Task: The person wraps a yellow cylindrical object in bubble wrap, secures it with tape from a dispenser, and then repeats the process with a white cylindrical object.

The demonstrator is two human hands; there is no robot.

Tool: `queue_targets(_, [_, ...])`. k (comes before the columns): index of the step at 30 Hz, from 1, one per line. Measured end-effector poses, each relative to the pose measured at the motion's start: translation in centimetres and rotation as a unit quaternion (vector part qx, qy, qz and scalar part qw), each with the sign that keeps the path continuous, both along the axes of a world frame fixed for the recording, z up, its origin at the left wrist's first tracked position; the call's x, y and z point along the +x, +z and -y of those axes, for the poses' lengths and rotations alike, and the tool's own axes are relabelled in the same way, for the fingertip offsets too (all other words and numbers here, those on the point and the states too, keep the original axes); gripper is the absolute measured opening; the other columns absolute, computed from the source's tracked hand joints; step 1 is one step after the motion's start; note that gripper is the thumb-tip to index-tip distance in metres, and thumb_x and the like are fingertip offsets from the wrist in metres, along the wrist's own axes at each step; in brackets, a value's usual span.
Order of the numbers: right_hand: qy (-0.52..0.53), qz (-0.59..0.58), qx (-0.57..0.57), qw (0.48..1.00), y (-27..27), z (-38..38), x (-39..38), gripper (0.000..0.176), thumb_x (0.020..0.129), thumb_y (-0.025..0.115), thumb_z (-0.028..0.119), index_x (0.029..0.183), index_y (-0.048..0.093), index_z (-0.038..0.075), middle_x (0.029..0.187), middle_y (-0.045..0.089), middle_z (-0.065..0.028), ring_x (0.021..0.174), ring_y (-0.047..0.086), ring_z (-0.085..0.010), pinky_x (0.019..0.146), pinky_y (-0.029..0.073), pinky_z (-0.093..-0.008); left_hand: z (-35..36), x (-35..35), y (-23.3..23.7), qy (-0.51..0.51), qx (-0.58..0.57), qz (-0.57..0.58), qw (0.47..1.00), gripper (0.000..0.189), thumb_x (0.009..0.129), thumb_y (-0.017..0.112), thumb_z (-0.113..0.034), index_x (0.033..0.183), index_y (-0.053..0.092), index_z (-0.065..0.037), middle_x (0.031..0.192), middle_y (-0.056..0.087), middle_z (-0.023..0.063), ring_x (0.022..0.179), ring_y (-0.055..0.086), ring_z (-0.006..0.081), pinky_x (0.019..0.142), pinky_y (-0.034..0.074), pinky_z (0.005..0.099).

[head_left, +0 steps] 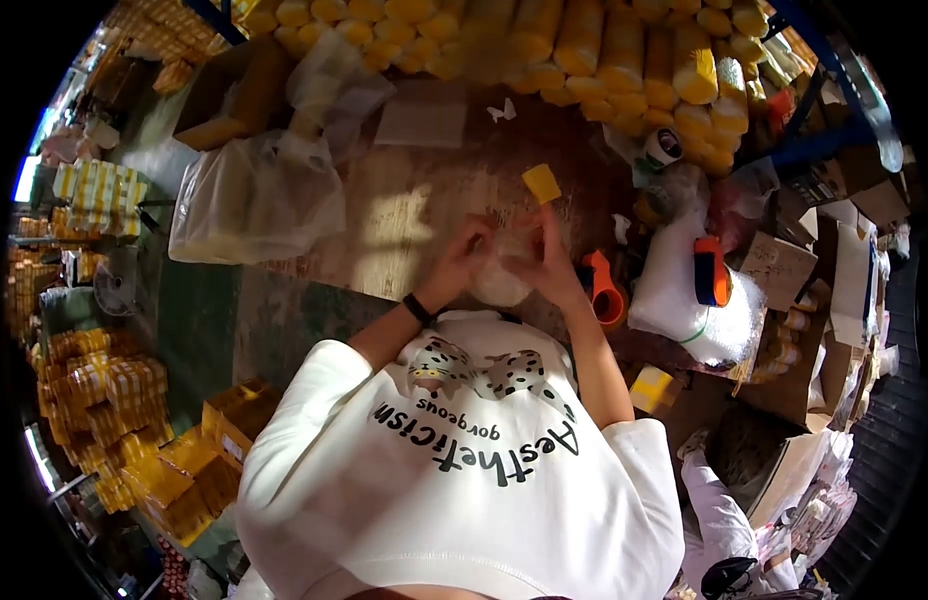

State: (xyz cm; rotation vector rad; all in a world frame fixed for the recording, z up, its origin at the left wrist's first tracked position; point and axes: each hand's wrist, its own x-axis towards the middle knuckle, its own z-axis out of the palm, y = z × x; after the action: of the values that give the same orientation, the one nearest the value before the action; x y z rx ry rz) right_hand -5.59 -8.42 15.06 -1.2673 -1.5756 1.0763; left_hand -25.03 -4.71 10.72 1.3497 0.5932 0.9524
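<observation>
In front of my chest, both hands are at a translucent plastic bag point(499, 283) that looks rounded and crinkled. My left hand point(471, 243), with a dark band at the wrist, has its fingers curled at the bag's left upper side. My right hand point(546, 262) pinches the right side, its index finger pointing up. Just beyond that fingertip is a small yellow piece point(541, 183), overlapping the tabletop in this view. What lies inside the bag I cannot tell.
Orange tape dispensers point(606, 300) stand to the right, one on a bubble-wrap roll point(689, 310). A large plastic-covered box point(254, 205) sits left on the wooden table point(394, 225). Yellow-white rolls point(624, 55) are stacked at the back. Another person's white sleeve point(719, 510) shows lower right.
</observation>
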Motion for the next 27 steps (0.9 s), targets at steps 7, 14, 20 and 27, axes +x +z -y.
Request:
queue_targets(7, [-0.071,0.021,0.03,0.997,0.7,-0.1,-0.6,0.099,0.071,0.075,0.002,0.146,0.011,0.011,0.106,0.05,-0.0061,0.084,0.048,-0.0162,0.071,0.043,-0.0295,2.9,-0.8,3.0,0.066,0.247,-0.159,0.953,0.028,0.079,0.07,-0.006,0.102,0.054,-0.005,0.109,0.05,0.0067,0.098,0.051,0.0193,0.08,0.046,0.0299])
queue_targets(14, [-0.046,-0.045,0.015,0.998,0.2,0.3,-0.7,0.086,0.073,0.071,-0.001,0.144,0.024,0.009,0.103,0.051,-0.0052,0.081,0.049,-0.0148,0.07,0.044,-0.0283,2.1,0.4,2.6,0.14,0.125,-0.155,0.97,0.026,0.08,0.07,-0.006,0.1,0.053,-0.005,0.112,0.046,0.0066,0.095,0.051,0.0152,0.076,0.046,0.0263])
queue_targets(20, [-0.163,-0.163,0.125,0.965,4.2,2.3,0.7,0.02,0.079,0.065,-0.006,0.098,0.062,-0.004,0.11,0.051,-0.0059,0.089,0.051,-0.0133,0.073,0.044,-0.024,1.4,1.4,0.6,0.13,0.024,-0.042,0.99,0.039,0.082,0.069,-0.007,0.113,0.045,-0.008,0.113,0.047,0.0056,0.101,0.047,0.0152,0.084,0.04,0.0264])
queue_targets(27, [-0.248,-0.287,-0.11,0.919,3.7,3.7,-2.0,0.01,0.083,0.066,0.004,0.088,0.064,-0.004,0.072,0.054,-0.0002,0.068,0.052,-0.0101,0.066,0.042,-0.0211,1.5,2.3,0.9,0.178,0.064,-0.071,0.979,0.041,0.074,0.071,-0.004,0.108,0.049,-0.007,0.107,0.049,0.0063,0.099,0.047,0.0191,0.086,0.04,0.03])
